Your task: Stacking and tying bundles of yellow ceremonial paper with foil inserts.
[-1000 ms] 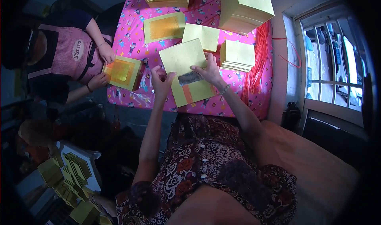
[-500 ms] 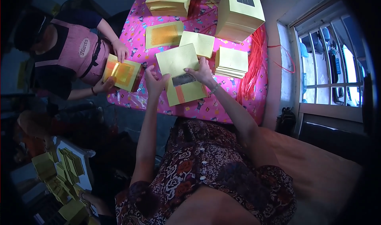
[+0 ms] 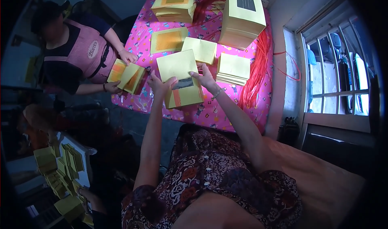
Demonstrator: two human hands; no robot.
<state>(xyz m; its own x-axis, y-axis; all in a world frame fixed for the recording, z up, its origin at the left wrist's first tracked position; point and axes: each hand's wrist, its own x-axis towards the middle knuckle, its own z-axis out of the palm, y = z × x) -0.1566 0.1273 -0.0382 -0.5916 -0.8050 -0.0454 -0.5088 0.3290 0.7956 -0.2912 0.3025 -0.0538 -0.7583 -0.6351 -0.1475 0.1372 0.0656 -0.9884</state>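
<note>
A plain pale yellow paper sheet [image 3: 176,65] is tilted up over a yellow paper stack [image 3: 184,99], which shows a dark patch and an orange-red strip. My right hand [image 3: 205,77] grips the sheet's right edge, thumb on top and fingers behind. On the left, my left hand [image 3: 160,85] presses its thumb on the sheet's lower left corner, its other fingers partly behind the edge. How many sheets lie between my fingers I cannot tell. Just beyond the sheet lies a small yellow paper pile [image 3: 204,50].
A pink patterned cloth [image 3: 222,108] covers the table. A tall yellow paper block [image 3: 242,25], a low stack [image 3: 233,69] and red strands [image 3: 258,71] are at right. Another stack [image 3: 173,15] and an orange-marked sheet [image 3: 169,40] lie farther back. A co-worker [image 3: 91,47] handles yellow paper at left.
My left hand has moved right, its thumb now on the sheet. The sheet has turned slightly and shifted left. The co-worker has folded part of their paper over.
</note>
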